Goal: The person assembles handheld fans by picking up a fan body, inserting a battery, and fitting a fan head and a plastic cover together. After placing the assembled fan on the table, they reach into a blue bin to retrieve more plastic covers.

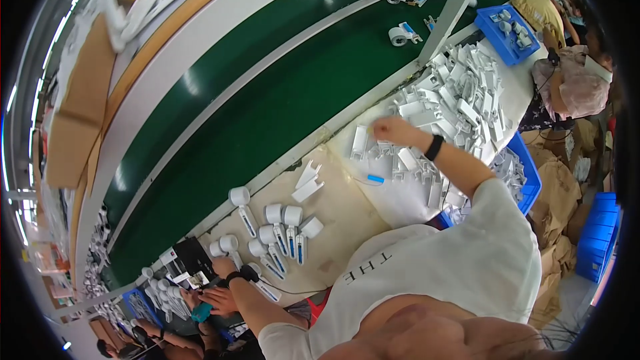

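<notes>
The person's white shirt [440, 260] fills the near foreground, with both forearms reaching out from it over a pale worktable [340, 207] that runs along a green conveyor belt [267, 107].

The right hand [393, 130] stretches away from the body to the edge of a heap of white plastic parts [453, 97]. Its fingers curl down onto the pieces at the heap's near edge; whether they have closed on one cannot be told. A black wristband [434, 148] sits just behind the hand. A small blue piece [375, 179] lies on the table just nearer the body than this hand.

The left hand [223, 268] rests at the table's near-left corner, also with a black band [235, 277] at the wrist. Its fingers are partly hidden, so its grip cannot be told. Just beyond it, toward the belt, lie rows of white roller-headed handles [277, 237] with blue strips. Between the two hands lie two flat white pieces [308, 183].

Past the right hand, beyond the heap, stands a blue bin [507, 35] of small parts. Below the left hand, another person's hands [210, 303] hold something teal.
</notes>
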The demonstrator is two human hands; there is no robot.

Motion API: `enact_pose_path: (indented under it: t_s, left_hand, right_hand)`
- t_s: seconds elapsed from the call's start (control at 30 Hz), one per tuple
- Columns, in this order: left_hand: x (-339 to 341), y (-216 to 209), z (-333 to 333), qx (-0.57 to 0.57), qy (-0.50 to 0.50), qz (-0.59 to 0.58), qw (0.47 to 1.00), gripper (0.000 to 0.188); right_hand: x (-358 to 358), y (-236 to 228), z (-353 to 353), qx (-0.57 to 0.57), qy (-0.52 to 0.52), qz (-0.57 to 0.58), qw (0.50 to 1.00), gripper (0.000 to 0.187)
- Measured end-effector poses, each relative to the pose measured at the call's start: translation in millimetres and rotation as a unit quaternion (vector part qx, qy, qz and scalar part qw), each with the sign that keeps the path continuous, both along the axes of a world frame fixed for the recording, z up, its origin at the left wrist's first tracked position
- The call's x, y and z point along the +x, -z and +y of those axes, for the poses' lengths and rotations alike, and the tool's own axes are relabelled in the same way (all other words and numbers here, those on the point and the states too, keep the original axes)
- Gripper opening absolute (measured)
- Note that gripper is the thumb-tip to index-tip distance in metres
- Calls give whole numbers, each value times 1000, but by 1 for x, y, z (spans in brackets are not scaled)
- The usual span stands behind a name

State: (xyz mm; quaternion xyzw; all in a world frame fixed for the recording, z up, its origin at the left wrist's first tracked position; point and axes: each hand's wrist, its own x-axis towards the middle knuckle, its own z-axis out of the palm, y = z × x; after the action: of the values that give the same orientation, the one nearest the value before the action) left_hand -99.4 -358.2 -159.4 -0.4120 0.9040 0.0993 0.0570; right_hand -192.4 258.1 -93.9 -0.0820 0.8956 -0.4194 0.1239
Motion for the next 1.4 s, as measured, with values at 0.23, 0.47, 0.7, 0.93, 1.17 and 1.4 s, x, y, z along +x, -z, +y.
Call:
enact_pose_path:
  t_s: [0.23,0.47,0.7,0.93,1.17,1.4]
  left_hand:
    - [45,-45,93,-82,202,253,943,50]
    - [86,-73,253,76,255,199,943,43]
    - [61,-78,317,213,352,189,892,25]
    - [-2,-146,388,182,402,431,787,67]
    - [49,-130,338,433,326,432,721,63]
    - [97,-135,333,864,40,303,401,29]
  right_hand:
    - [-181,39,104,289,180,164,926,35]
    - [-230,57,161,446,162,114,873,39]
    - [-188,-4,103,129,143,128,973,61]
    - [-46,-118,-18,-370,23,-59,927,65]
    - [75,-134,-87,-407,-58,-73,909,60]
    - [114,-90,-89,-568,-69,-315,757,65]
